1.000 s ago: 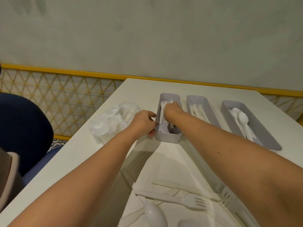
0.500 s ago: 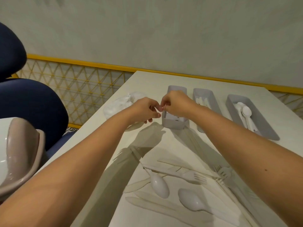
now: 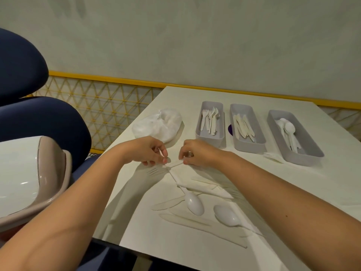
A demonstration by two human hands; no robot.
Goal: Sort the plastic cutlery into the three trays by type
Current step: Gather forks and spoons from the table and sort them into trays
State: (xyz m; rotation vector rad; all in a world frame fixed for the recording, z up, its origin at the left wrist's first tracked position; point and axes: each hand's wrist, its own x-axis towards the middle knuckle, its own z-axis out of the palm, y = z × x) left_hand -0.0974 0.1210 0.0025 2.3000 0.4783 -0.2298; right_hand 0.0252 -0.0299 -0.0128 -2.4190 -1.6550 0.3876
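Both hands, left (image 3: pixel 151 151) and right (image 3: pixel 192 153), pinch thin white plastic cutlery handles (image 3: pixel 173 164) off the loose pile toward the white table's (image 3: pixel 293 202) near edge, presumably bound for the three grey rectangular trays (image 3: pixel 248 144) near its far edge.

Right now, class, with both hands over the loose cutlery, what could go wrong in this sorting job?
1. White plastic spoons, pale knives and forks lie overlapped, so lifting one may drag another along.
2. A stray white fork lies on the table against the grey spoon tray and could be overlooked.
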